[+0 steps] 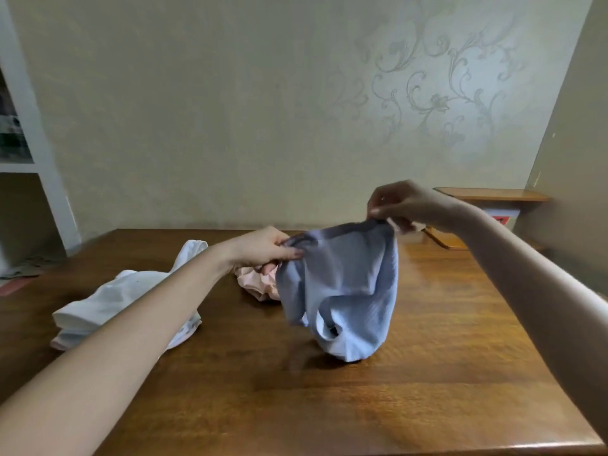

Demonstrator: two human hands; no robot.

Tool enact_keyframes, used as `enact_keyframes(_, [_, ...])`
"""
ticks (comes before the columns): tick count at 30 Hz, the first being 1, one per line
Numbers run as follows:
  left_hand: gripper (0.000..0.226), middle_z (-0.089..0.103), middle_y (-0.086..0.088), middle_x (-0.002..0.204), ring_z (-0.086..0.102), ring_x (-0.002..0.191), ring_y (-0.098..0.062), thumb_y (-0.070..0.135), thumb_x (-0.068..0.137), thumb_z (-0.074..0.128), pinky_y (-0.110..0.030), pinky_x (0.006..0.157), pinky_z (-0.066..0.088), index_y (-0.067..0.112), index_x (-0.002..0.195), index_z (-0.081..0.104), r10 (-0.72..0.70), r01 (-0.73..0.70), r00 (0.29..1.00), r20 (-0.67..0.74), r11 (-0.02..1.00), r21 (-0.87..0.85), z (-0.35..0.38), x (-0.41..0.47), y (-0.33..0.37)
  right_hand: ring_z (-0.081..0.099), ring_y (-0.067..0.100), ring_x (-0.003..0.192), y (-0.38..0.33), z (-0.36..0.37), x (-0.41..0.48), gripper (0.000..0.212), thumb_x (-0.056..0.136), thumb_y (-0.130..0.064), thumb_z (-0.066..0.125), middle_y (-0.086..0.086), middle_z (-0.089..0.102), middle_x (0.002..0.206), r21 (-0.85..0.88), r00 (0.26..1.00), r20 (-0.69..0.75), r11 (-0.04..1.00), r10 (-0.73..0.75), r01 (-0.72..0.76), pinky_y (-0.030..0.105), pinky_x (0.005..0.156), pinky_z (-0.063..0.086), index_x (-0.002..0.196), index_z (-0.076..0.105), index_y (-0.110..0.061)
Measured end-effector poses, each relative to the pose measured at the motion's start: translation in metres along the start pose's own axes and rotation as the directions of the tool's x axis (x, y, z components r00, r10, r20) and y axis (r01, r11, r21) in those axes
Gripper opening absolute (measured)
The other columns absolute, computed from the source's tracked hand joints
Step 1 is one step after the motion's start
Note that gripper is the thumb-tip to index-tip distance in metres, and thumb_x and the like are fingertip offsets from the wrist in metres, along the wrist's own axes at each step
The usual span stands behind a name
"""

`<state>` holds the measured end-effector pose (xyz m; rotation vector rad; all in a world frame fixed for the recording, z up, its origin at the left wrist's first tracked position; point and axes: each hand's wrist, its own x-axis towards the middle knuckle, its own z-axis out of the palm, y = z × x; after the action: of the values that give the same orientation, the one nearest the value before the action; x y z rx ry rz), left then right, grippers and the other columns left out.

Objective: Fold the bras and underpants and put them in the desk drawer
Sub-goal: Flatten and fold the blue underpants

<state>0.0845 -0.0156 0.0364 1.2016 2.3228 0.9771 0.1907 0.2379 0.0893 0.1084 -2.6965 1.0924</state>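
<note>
A pair of pale blue underpants (348,291) hangs above the wooden desk (329,406), its lower end touching the desktop. My left hand (266,248) pinches the waistband at its left end. My right hand (401,204) pinches the waistband at its right end, held a little higher. A crumpled pink garment (255,281) lies on the desk behind the blue underpants, partly hidden by them. To the left, white garments (121,301) lie in a loose pile, partly covered by my left forearm. No drawer is in view.
A wallpapered wall stands right behind the desk. A white shelf unit (29,159) is at the far left. A small wooden shelf (493,194) juts from the wall at the right, beyond the desk's far right corner.
</note>
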Motion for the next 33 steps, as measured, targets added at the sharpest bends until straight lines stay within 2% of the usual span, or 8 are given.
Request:
enact_keyframes(3, [0.022,0.046,0.009,0.035,0.039,0.026,-0.002,0.013,0.096,0.049,-0.012,0.030,0.026,0.002,0.080,0.059,0.077,-0.087,0.991,-0.109,0.992,-0.089,0.002,0.009,0.012,0.065,0.012,0.060,-0.005,0.026,0.001,0.017,0.085,-0.015,0.067,-0.002,0.065,0.068,-0.037,0.966,0.234,0.994,0.112,-0.107,0.026,0.059,0.055,0.102,0.066,-0.013])
enact_keyframes(7, [0.029,0.042,0.010,0.036,0.037,0.026,-0.002,0.019,0.095,0.052,-0.014,0.030,0.024,0.010,0.068,0.054,0.083,-0.097,0.988,-0.133,0.990,-0.105,-0.001,0.010,0.015,0.058,0.004,0.061,0.003,0.034,0.003,0.007,0.076,-0.010,0.076,-0.004,0.063,0.066,-0.192,0.988,0.143,0.981,0.049,-0.021,0.022,0.062,0.048,0.079,0.070,-0.007])
enact_keyframes(12, [0.043,0.045,-0.003,0.056,0.041,0.050,-0.018,0.050,0.081,0.064,-0.027,0.050,0.030,0.007,0.073,0.063,-0.061,0.096,0.989,-0.137,0.959,0.267,-0.019,0.003,-0.023,0.059,0.007,0.059,0.011,-0.008,-0.025,0.014,0.060,-0.020,0.081,-0.005,0.063,0.060,0.552,0.990,-0.035,0.823,-0.136,0.132,0.017,0.058,0.046,0.059,0.068,-0.015])
enact_keyframes(17, [0.043,0.057,-0.012,0.066,0.047,0.059,-0.013,0.045,0.087,0.060,-0.025,0.057,0.034,0.003,0.078,0.060,0.117,-0.001,0.955,-0.274,0.921,0.389,-0.027,-0.007,-0.037,0.047,0.003,0.045,0.027,-0.011,-0.039,0.029,0.060,-0.036,0.082,-0.009,0.054,0.050,0.584,0.997,-0.039,0.808,-0.068,0.078,0.015,0.044,0.035,0.049,0.063,-0.016])
enact_keyframes(23, [0.040,0.050,0.014,0.064,0.046,0.065,0.000,0.065,0.070,0.061,-0.011,0.065,0.038,0.025,0.066,0.057,0.277,-0.311,0.926,-0.257,0.945,-0.104,-0.038,-0.026,-0.022,0.048,0.001,0.044,0.035,-0.013,-0.056,0.033,0.083,-0.014,0.055,-0.009,0.052,0.050,0.482,0.998,-0.055,0.874,-0.044,0.064,0.011,0.042,0.037,0.050,0.063,-0.019])
enact_keyframes(26, [0.043,0.051,0.013,0.061,0.047,0.059,0.000,0.065,0.061,0.071,-0.011,0.058,0.040,0.024,0.064,0.057,0.258,-0.318,0.938,-0.232,0.908,-0.273,-0.036,-0.032,-0.015,0.050,0.004,0.053,0.036,-0.018,-0.061,0.024,0.069,-0.034,0.072,-0.007,0.052,0.057,0.664,0.992,-0.095,0.736,-0.086,0.128,0.016,0.050,0.042,0.055,0.058,-0.021])
enact_keyframes(30, [0.039,0.054,0.013,0.061,0.049,0.058,0.000,0.056,0.053,0.081,-0.011,0.055,0.041,0.023,0.064,0.064,0.241,-0.399,0.892,-0.382,0.816,-0.417,-0.034,-0.037,-0.011,0.054,0.005,0.061,0.040,-0.023,-0.063,0.028,0.085,-0.029,0.063,-0.009,0.058,0.063,0.601,0.984,-0.124,0.780,-0.127,0.176,0.024,0.060,0.040,0.058,0.060,-0.023])
enact_keyframes(33, [0.040,0.050,0.011,0.067,0.045,0.059,-0.003,0.052,0.051,0.083,-0.015,0.053,0.036,0.022,0.063,0.060,0.233,-0.465,0.855,-0.464,0.741,-0.485,-0.037,-0.042,-0.005,0.058,0.010,0.063,0.034,-0.028,-0.066,0.026,0.061,-0.037,0.085,-0.001,0.063,0.067,0.617,0.982,-0.120,0.765,-0.143,0.187,0.018,0.055,0.046,0.063,0.067,-0.017])
